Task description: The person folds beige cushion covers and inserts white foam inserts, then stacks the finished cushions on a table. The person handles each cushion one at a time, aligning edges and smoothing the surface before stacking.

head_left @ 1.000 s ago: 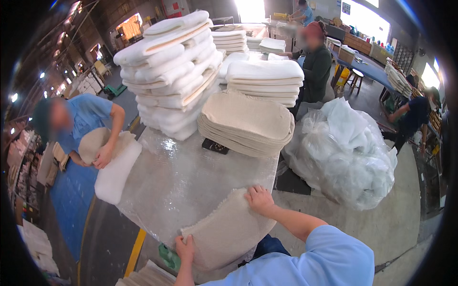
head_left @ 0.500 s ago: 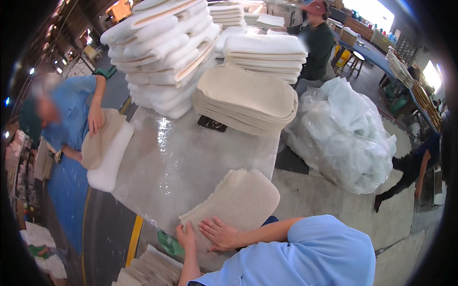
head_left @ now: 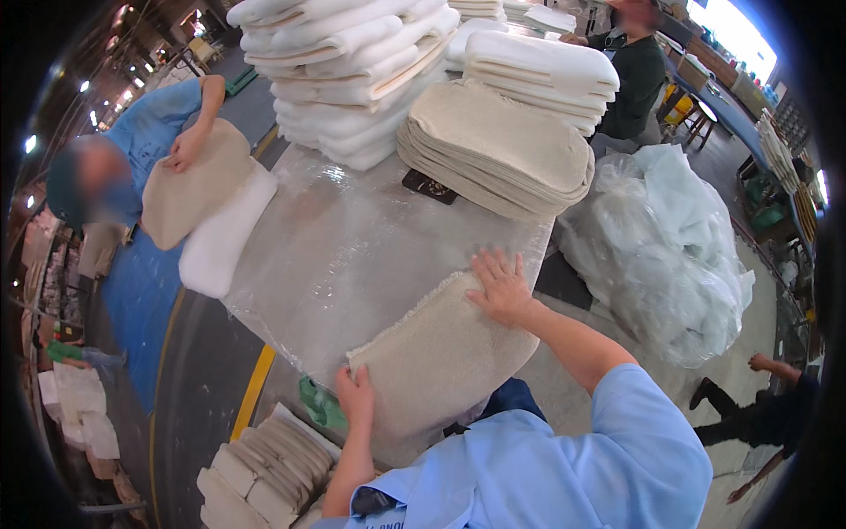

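Observation:
A beige piece of thick fabric point(head_left: 441, 353) with one rounded end and a frayed long edge lies on the plastic-covered table point(head_left: 352, 264) in front of me. My left hand point(head_left: 356, 401) grips its left edge near the corner, some fingertips hidden. Spread flat, my right hand point(head_left: 502, 289) rests at the fabric's far right corner, partly over the tabletop; its fingers are slightly blurred. Beyond it sits a neat stack of similar beige pieces point(head_left: 498, 145), beside a small dark flat object point(head_left: 429, 186).
Tall folded white padding point(head_left: 352, 79) and another white stack point(head_left: 542, 75) fill the table's far side. A plastic-wrapped bundle point(head_left: 656, 256) stands right. At left, a co-worker point(head_left: 132, 150) handles beige and white pieces. More beige pieces point(head_left: 264, 467) are piled low at my left.
My right hand has moved from beside my left hand to the fabric's far right corner. My left hand stays at the left edge. The view has shifted.

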{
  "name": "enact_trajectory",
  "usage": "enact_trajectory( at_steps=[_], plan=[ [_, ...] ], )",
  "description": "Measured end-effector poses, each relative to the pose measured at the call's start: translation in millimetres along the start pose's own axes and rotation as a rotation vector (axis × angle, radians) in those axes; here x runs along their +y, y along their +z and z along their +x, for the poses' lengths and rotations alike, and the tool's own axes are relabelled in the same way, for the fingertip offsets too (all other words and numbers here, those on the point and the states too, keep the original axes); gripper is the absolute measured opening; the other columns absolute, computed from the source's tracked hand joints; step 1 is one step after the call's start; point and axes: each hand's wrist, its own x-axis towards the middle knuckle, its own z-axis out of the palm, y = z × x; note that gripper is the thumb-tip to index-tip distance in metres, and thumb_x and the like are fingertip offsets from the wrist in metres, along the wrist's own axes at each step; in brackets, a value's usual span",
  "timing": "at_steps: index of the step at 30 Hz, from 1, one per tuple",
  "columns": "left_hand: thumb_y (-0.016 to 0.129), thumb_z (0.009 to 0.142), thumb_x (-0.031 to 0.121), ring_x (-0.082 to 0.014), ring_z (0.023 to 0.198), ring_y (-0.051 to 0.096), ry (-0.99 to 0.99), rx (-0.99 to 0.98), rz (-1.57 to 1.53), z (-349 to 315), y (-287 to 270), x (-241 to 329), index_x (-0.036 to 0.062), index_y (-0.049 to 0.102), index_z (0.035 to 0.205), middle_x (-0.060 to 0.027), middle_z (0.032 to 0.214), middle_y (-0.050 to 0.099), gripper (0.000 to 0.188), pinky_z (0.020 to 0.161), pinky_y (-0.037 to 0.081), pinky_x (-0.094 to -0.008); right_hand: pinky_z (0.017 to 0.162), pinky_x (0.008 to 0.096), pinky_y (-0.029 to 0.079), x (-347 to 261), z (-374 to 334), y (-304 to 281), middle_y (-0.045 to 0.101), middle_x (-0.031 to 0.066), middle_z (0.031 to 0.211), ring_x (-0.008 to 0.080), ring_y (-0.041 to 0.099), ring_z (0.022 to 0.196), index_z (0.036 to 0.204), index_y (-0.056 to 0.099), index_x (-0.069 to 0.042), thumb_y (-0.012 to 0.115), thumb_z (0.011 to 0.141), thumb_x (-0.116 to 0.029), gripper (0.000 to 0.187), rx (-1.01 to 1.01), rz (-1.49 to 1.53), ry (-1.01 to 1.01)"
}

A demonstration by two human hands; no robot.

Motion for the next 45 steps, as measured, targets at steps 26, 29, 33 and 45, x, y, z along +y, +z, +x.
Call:
enact_trajectory(
  at_steps=[26,29,33,45],
  plan=[
    [0.059,0.099,0.038,-0.0490,0.157,0.036,0.873,-0.234,0.538,-48.6,61.8,39.1,-0.0007,0.045,0.162,-0.0253,0.169,0.043,0.075,0.129,0.021,-0.0640,0.133,0.0636,0.015,-53.7,-9.8,26.5,0.029,0.0204,0.178,0.0384,0.020,0.167,0.171,0.030,-0.005,0.046,0.103,-0.076,0.099,-0.013,-0.030,-0.239],
    [0.059,0.100,0.040,-0.0476,0.157,0.035,0.859,-0.248,0.537,-44.8,63.2,34.7,-0.0008,0.044,0.162,-0.0255,0.169,0.042,0.075,0.128,0.023,-0.0632,0.134,0.0621,0.014,-54.3,-6.5,26.4,0.030,0.0184,0.178,0.0370,0.021,0.167,0.169,0.035,-0.005,0.045,0.105,-0.072,0.093,-0.004,-0.028,-0.244],
    [0.059,0.101,0.044,-0.0440,0.159,0.033,0.792,-0.282,0.498,-36.4,63.9,43.2,-0.0007,0.043,0.163,-0.0230,0.172,0.039,0.078,0.128,0.024,-0.0612,0.134,0.0621,0.014,-55.8,-5.2,34.2,0.033,0.0173,0.177,0.0353,0.025,0.166,0.168,0.038,-0.007,0.045,0.108,-0.065,0.084,0.001,-0.007,-0.219],
    [0.080,0.092,0.029,-0.0458,0.154,0.038,0.184,0.000,0.079,-45.1,-12.0,-20.5,-0.0029,0.039,0.162,-0.0295,0.164,0.043,0.087,0.127,0.029,-0.0574,0.117,0.0535,0.047,10.6,-76.7,-3.3,0.054,0.0248,0.158,0.0443,0.053,0.147,0.168,0.037,-0.015,0.072,0.096,-0.060,0.091,-0.072,0.582,0.384]
  ],
)
